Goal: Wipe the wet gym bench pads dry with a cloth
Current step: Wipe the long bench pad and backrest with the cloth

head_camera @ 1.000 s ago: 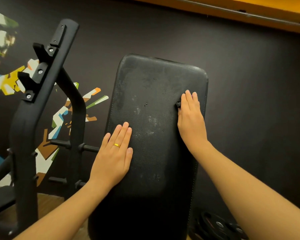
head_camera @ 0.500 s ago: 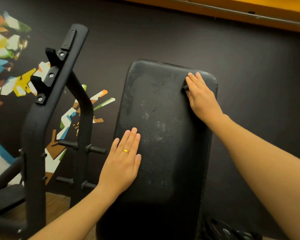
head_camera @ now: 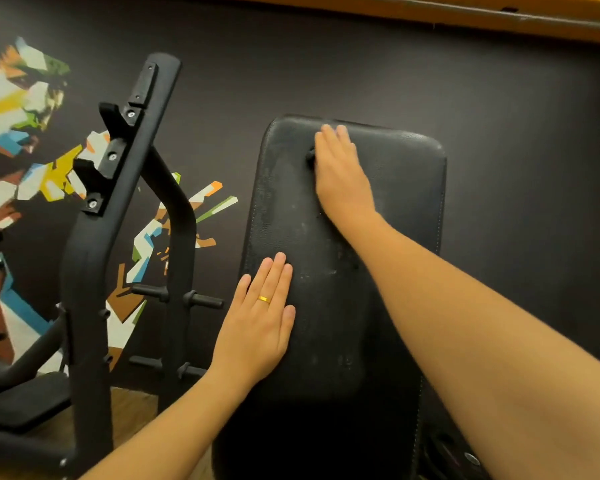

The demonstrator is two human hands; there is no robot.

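Across the bench pad (head_camera: 406, 188), long axis running away from the viewer, the right hand (head_camera: 340, 174) has shifted left along the top end, fingers flat on a dark cloth (head_camera: 310, 158), only a corner showing. Left hand (head_camera: 257, 327) lies flat and empty lower down; streaked surface lies between them.

Left grip (head_camera: 257, 327): palm down, flat, 4 fingers straight and close together, thumb alongside. Gold ring on 1 finger. Rests on left edge of pad (head_camera: 395, 188), about mid-height. Left forearm bare, rising from bottom of view.

Right grip (head_camera: 342, 178): palm down, fingers straight, pressing flat near pad's top edge, dark cloth (head_camera: 310, 157) peeking from beneath. Right forearm bare, stretched out from lower right.
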